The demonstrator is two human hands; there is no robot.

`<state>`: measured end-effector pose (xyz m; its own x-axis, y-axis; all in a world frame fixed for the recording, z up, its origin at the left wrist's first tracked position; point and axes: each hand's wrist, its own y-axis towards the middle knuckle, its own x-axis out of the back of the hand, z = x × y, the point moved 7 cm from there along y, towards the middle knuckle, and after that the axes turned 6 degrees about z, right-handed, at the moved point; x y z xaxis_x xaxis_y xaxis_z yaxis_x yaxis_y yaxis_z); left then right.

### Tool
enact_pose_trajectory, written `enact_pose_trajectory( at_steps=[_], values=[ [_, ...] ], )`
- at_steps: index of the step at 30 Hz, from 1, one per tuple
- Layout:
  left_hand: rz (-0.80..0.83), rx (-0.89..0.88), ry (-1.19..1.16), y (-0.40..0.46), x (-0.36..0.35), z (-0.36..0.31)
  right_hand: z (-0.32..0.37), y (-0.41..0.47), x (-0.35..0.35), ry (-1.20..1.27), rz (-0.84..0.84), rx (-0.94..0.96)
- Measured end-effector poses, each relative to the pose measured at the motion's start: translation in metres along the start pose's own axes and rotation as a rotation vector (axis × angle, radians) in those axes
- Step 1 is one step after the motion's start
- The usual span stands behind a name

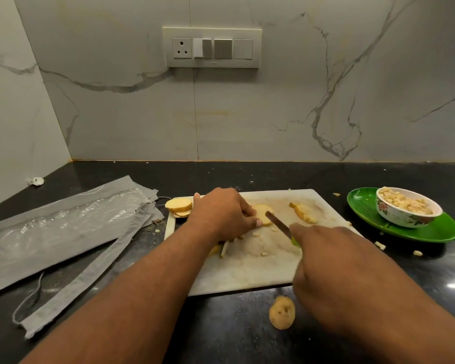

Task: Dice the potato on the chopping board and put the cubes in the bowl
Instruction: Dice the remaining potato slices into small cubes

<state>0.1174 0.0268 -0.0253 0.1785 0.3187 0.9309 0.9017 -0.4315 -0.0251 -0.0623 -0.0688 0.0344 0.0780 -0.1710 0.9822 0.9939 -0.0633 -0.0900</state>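
In the head view, a white chopping board [260, 269] lies on a dark, glossy desk [221, 334] in front of a marble wall. The left hand [222, 212] rests on the board with its fingers curled down, and it holds a round potato slice [263, 215] flat against the board. The right hand [326, 261] is closed around the green handle of a knife [280, 224], with the index finger stretched along the top. The blade tip points at the held slice and touches its near edge.

More potato slices [179, 206] are stacked at the far left corner of the board, just beside the left hand. A few cut sticks [224, 248] lie under the left wrist. Another potato piece [304, 212] lies on the far right part of the board. One end piece with skin [281, 312] lies on the desk, just in front of the board.

The bowl [407, 210], white with a flower pattern, stands to the right on a green plate [418, 232] and already contains many pale cubes. Some small cubes [380, 245] are scattered on the desk near the plate.

On the left, a grey and clear plastic pouch [63, 227] lies flat on the desk. A switch panel [212, 47] with one socket is on the wall. I cannot read any writing or brand on these things.
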Motion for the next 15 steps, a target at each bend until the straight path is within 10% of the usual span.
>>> enact_pose_trajectory(
  at_steps=[15],
  values=[
    [0.042,0.015,0.047,0.006,0.000,0.000,0.000,0.020,-0.037,-0.004,0.048,0.006]
  ],
)
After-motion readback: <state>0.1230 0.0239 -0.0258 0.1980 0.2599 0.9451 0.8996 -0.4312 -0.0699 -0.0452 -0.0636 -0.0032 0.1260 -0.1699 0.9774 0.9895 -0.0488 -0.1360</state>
